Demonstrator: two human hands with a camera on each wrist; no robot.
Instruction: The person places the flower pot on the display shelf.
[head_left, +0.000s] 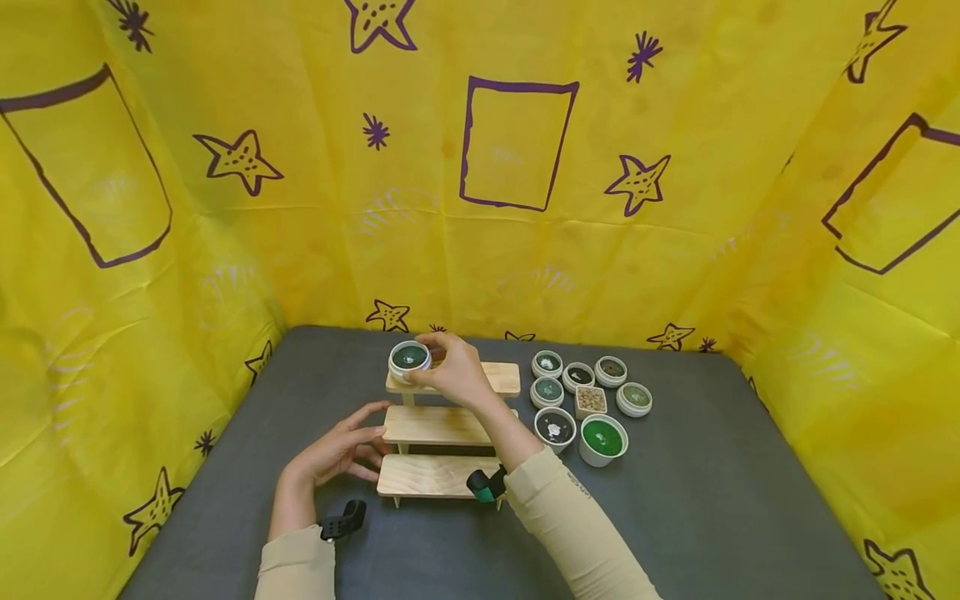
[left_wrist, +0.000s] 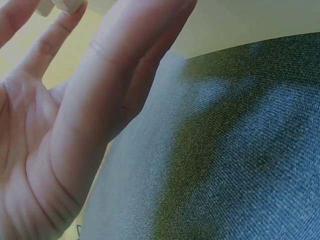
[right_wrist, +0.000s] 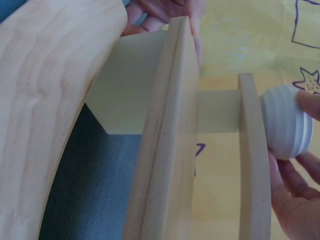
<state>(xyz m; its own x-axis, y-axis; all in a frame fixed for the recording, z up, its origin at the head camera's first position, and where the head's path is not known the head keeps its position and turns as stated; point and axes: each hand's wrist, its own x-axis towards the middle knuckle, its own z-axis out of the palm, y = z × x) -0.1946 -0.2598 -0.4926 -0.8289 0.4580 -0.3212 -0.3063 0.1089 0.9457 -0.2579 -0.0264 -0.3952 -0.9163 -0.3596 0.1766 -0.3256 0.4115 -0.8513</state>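
Observation:
A small white ribbed pot [head_left: 410,360] with a dark green filling sits at the left end of the top shelf on a three-step wooden stand [head_left: 442,426]. My right hand [head_left: 457,371] pinches this pot from its right side. In the right wrist view, the pot's base [right_wrist: 272,122] meets the shelf board [right_wrist: 254,160]. My left hand [head_left: 341,450] touches the left end of the middle shelf, its fingers mostly straight. The left wrist view shows that hand's palm [left_wrist: 30,130] with a fingertip against a pale wooden piece [left_wrist: 69,4].
Right of the stand is a cluster of several small pots, among them a bright green one [head_left: 603,438], a dark one [head_left: 555,427] and a square one with beige bits [head_left: 591,401]. The dark grey tabletop [head_left: 720,500] is bounded by yellow patterned cloth [head_left: 525,275].

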